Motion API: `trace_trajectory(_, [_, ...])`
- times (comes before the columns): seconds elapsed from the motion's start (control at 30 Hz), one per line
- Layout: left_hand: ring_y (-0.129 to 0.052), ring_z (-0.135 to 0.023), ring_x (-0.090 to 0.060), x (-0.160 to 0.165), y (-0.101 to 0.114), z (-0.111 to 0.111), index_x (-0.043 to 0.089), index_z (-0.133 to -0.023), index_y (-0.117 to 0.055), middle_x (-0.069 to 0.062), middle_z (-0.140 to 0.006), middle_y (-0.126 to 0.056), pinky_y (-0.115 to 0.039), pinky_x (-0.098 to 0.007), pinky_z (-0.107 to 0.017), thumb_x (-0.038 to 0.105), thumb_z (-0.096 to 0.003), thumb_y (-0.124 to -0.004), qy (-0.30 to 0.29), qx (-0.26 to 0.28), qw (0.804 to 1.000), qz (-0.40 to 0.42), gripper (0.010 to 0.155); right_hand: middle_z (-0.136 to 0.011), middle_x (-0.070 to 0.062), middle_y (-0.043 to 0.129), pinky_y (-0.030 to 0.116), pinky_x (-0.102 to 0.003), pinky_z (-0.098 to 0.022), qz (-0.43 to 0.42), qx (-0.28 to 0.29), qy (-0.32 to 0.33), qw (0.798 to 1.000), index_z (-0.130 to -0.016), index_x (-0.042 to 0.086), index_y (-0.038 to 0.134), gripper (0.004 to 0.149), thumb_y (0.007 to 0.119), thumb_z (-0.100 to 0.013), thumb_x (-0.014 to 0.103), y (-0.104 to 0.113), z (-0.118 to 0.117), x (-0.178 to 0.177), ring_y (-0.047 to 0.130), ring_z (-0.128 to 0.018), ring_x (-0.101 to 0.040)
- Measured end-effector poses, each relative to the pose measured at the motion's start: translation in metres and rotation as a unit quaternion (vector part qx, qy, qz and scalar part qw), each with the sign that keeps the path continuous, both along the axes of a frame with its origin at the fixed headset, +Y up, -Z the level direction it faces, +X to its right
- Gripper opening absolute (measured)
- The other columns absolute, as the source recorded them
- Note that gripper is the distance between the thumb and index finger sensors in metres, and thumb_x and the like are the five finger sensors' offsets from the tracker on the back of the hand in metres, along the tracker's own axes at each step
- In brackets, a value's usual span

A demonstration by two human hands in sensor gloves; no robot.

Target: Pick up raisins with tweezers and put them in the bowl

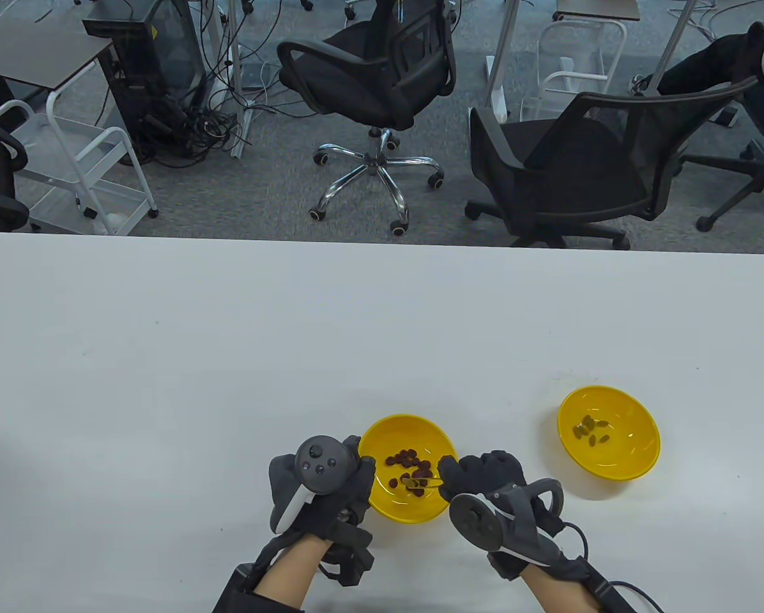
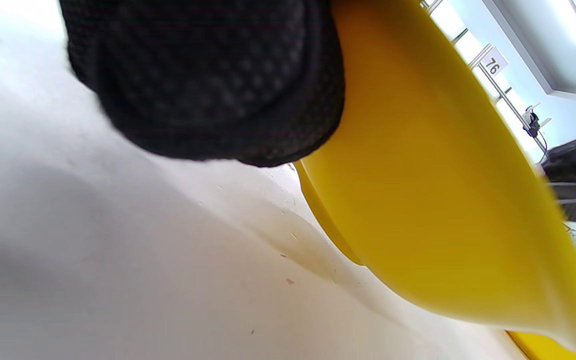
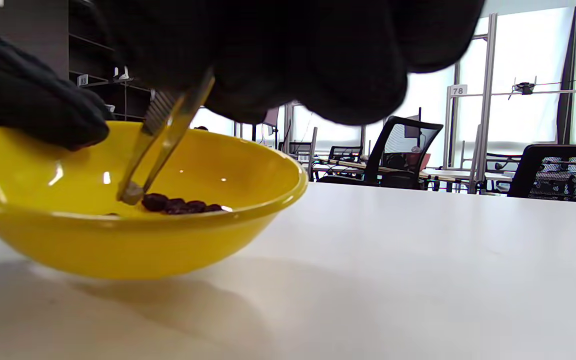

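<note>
On the white table, the near yellow bowl is held at its left rim by the left hand. Tweezers are pinched by the right hand, tips lowered among the dark raisins inside it. A second yellow bowl, holding a few raisins, stands well apart to the right.
</note>
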State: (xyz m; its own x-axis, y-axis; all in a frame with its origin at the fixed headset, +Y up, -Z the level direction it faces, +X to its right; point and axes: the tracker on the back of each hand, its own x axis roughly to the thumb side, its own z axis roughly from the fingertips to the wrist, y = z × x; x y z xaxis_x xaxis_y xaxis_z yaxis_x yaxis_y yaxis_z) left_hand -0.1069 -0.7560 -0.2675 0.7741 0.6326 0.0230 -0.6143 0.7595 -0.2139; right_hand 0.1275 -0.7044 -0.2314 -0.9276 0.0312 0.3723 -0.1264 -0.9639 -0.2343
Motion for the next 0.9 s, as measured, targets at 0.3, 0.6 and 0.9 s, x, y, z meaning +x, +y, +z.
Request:
trace_trajectory(0.3, [-0.103, -0.017, -0.011, -0.002, 0.0, 0.0, -0.006, -0.097, -0.056, -0.008, -0.04, -0.102, -0.085, -0.045, -0.046, 0.031, -0.0568, -0.058, 0.003, -0.003, 1.0, 0.0, 0.055, -0.059, 0.0, 0.091, 0.07, -0.053, -0.059, -0.074, 0.021, -0.069, 0.995, -0.079, 0.015, 0.093, 0.045, 0.081, -0.041, 0.035, 0.023, -0.011, 0.042, 0.096, -0.041, -0.016])
trace_trajectory(0.6, [-0.103, -0.017, -0.011, -0.003, 0.001, 0.0, -0.006, -0.097, -0.056, -0.008, -0.04, -0.102, -0.084, -0.045, -0.046, 0.031, -0.0568, -0.058, 0.003, -0.004, 1.0, 0.001, 0.055, -0.06, -0.001, 0.091, 0.07, -0.054, -0.06, -0.114, 0.046, -0.207, 0.97, -0.079, 0.015, 0.093, 0.045, 0.081, -0.041, 0.034, 0.033, -0.025, 0.114, 0.095, -0.042, -0.017])
trace_trajectory(0.9, [-0.103, -0.017, -0.011, -0.002, 0.0, 0.0, -0.006, -0.097, -0.056, -0.008, -0.04, -0.102, -0.084, -0.045, -0.046, 0.031, -0.0568, -0.058, 0.002, -0.005, 1.0, -0.002, 0.055, -0.06, -0.002, 0.091, 0.069, -0.054, -0.06, -0.096, 0.023, -0.346, 0.933, -0.079, 0.014, 0.093, 0.044, 0.081, -0.041, 0.034, 0.021, -0.036, 0.173, 0.095, -0.042, -0.017])
